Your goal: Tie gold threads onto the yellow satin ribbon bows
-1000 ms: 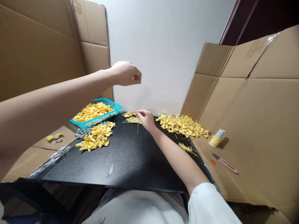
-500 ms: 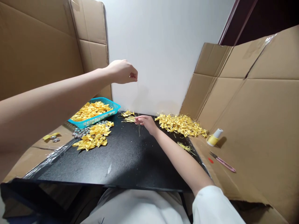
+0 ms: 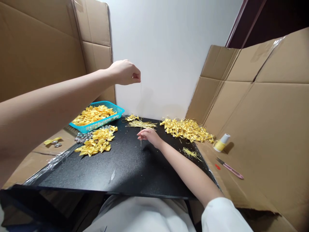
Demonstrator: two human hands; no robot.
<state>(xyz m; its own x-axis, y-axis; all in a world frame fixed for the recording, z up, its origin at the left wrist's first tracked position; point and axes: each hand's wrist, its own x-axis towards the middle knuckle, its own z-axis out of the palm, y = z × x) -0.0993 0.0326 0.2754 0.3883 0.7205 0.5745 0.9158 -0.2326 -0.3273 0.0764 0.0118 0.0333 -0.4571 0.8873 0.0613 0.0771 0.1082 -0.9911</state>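
Observation:
My left hand [image 3: 126, 72] is raised in front of the white wall, its fingertips pinched on the upper end of a thin thread [image 3: 141, 100]. The thread hangs straight down to my right hand [image 3: 150, 136], low over the black table. There, the curled fingers close about the thread, and a short length of it dangles below them. Just behind my right hand lies a loose bundle of gold ties [image 3: 142, 124], with a few yellow bows [image 3: 131, 118] beyond it.
A blue basket [image 3: 106, 121] of yellow ribbon bows, loose bows [image 3: 95, 146] and silver beads [image 3: 83, 137] are at left. Finished-looking gold bows [image 3: 187, 129] are heaped at right. Thread scraps [image 3: 190, 152], a thread spool [image 3: 221, 143] and pink snips [image 3: 232, 170] lie nearby. Cardboard walls flank the table [image 3: 96, 174].
My right hand has come down and nearer, away from the gold ties, which now show fully. My left hand has shifted slightly left and up, still pinching the thread.

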